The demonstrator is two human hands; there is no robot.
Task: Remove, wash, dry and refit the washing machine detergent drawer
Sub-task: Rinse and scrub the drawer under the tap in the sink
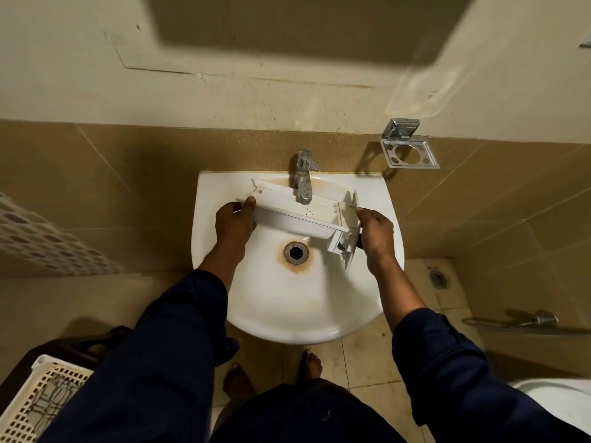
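- On my remote feed, the left hand (235,223) grips the left end of the detergent drawer (297,215). Its thumb lies pressed along the top edge, and the other fingers curl underneath, out of my sight.
- The right hand (375,230) holds the drawer's right end, where the flat front panel stands on edge. The thumb presses on the panel's upper corner and the remaining fingers wrap behind it. I cannot tell how they are spread.
- The white drawer stretches left to right between both hands, held above the basin. Its open compartments face up, and its right end is nearer me than its left.
- The chrome tap (303,177) stands at the back of the sink (208,199), with its spout over the middle of the drawer.
- The sink is white. A rust-brown ring surrounds its drain (296,252), which lies below the drawer.
- Dark blue sleeves (166,346) cover both forearms and stop short of the wrists.
- A chrome holder (411,151) is fixed to the tan tiled wall, up and to the right of the sink.
- A white lattice basket (41,398) sits at my lower left.
- A floor drain (438,279) lies to the right of the sink.
- Bare feet (311,362) stand on the floor tiles beneath the basin.
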